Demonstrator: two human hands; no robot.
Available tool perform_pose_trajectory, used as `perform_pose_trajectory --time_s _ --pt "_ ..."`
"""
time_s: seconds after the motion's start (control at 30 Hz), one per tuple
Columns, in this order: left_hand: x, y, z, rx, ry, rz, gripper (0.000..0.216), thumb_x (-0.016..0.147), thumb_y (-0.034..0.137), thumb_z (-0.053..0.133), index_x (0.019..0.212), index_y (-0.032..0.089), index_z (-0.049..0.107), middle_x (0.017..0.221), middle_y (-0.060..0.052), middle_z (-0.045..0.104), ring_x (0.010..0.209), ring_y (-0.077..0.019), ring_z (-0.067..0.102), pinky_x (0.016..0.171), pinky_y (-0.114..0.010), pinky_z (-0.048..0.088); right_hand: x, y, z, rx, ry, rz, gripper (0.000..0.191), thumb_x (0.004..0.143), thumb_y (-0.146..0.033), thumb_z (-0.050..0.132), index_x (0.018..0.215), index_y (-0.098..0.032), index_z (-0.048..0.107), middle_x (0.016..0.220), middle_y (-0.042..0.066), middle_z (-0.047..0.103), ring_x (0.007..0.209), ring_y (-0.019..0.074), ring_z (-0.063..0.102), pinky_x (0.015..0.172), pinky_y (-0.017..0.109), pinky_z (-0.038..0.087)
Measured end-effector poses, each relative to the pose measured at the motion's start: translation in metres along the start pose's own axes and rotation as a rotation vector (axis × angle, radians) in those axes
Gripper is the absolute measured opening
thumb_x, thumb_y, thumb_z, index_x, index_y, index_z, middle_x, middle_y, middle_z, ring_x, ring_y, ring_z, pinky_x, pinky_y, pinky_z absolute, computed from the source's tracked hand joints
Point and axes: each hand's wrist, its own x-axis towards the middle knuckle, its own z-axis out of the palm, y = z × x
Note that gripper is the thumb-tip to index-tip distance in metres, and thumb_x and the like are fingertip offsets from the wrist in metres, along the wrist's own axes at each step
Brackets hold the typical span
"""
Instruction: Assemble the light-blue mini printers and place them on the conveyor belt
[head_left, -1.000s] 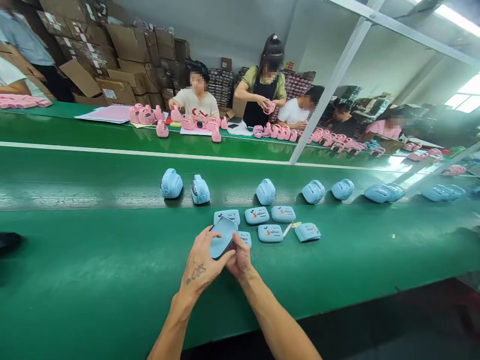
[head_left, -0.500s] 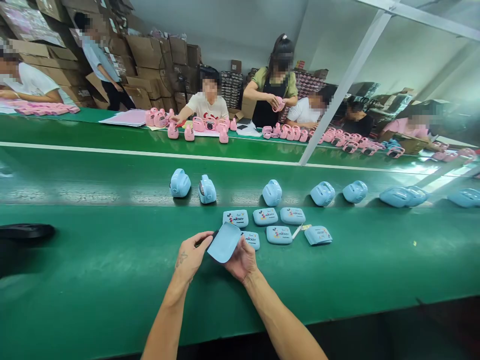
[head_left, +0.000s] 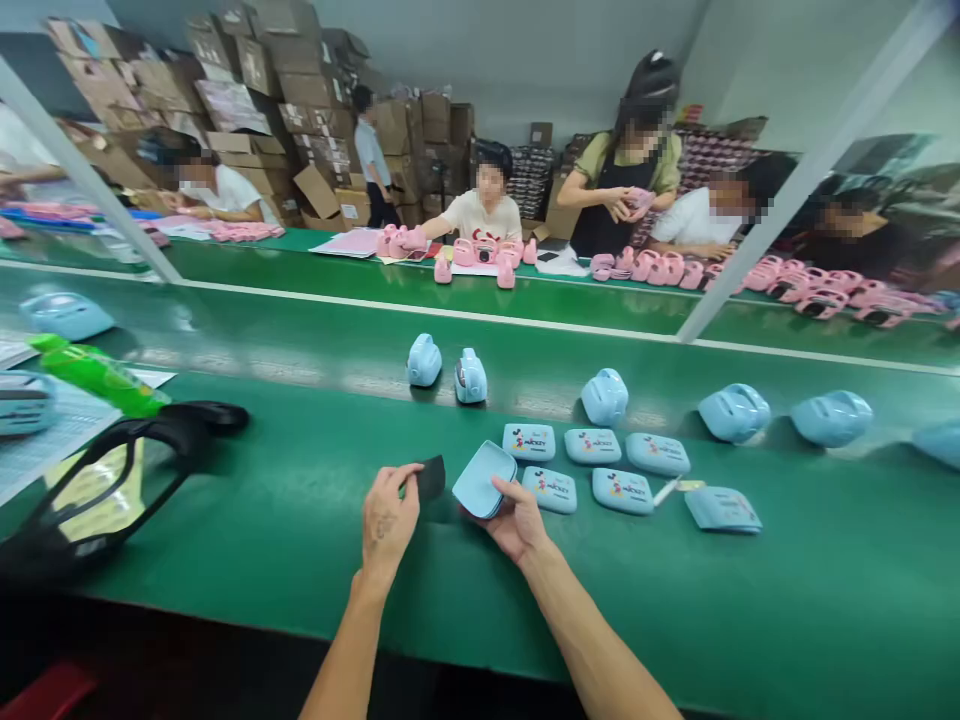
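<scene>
My left hand (head_left: 390,510) pinches a small dark grey flat piece (head_left: 430,479), its kind not clear, just left of the blue covers. My right hand (head_left: 517,520) grips a small stack of light blue plastic covers (head_left: 480,482), thumb on top and fingers underneath. The stack is tilted, its plain side up. Several matching blue covers printed with a mouse figure and "MICKEY" (head_left: 550,490) lie on the green table (head_left: 300,540) beyond and right of my right hand. At the right end, a few such covers (head_left: 724,508) are stacked.
Blue rounded plastic housings (head_left: 604,397) stand in a spaced row on the green strip behind. A black strapped item (head_left: 150,440), a green packet (head_left: 97,375) and paper sheets (head_left: 67,440) lie at left. Co-workers sit and stand across the line by pink housings (head_left: 484,252).
My left hand has drawn the dark piece away from the covers to the left. My right thumb now lies on top of the stack. The view has turned left, showing the black item and packet.
</scene>
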Motion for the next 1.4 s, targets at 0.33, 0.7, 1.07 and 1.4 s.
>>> perform_pose_trajectory --time_s 0.33,0.7,1.07,1.4 --pt "-0.019 -0.043 -0.008 0.262 -0.327 0.545 0.025 0.092 0.04 0.064 0.105 0.025 0.079 0.112 -0.008 0.076 0.109 -0.0293 0.065 0.093 -0.047 0.056 0.004 0.001 0.002 -0.006 0.015 0.012 0.032 0.075 -0.02 0.076 0.104 -0.023 0.063 0.091 0.001 0.077 0.085 0.0227 0.073 0.086 0.049 0.059" --pt "-0.01 0.017 -0.015 0.044 0.311 0.128 0.022 0.089 0.037 0.058 0.085 0.024 0.075 0.094 -0.008 0.08 0.089 -0.0255 0.074 0.086 -0.038 0.058 0.018 0.01 0.005 -0.057 0.024 -0.03 0.045 0.071 -0.027 0.078 0.112 -0.03 0.059 0.093 -0.002 0.075 0.084 0.0224 0.072 0.08 0.047 0.059" --pt "-0.017 0.084 0.028 0.26 -0.108 0.361 0.027 0.094 0.034 0.052 0.09 0.024 0.077 0.097 -0.009 0.08 0.092 -0.0284 0.07 0.083 -0.039 0.053 0.026 0.024 0.011 0.042 -0.085 -0.136 0.029 0.074 -0.043 0.077 0.09 -0.025 0.061 0.084 -0.002 0.071 0.093 0.0196 0.069 0.087 0.033 0.057" --pt "-0.025 0.075 0.031 0.467 -0.103 0.647 0.039 0.092 0.031 0.05 0.118 0.016 0.073 0.112 -0.018 0.073 0.096 -0.0356 0.063 0.075 -0.046 0.049 0.03 0.025 0.014 0.128 -0.172 -0.27 0.038 0.067 -0.041 0.085 0.09 -0.024 0.059 0.081 -0.003 0.07 0.082 0.0186 0.07 0.091 0.036 0.056"
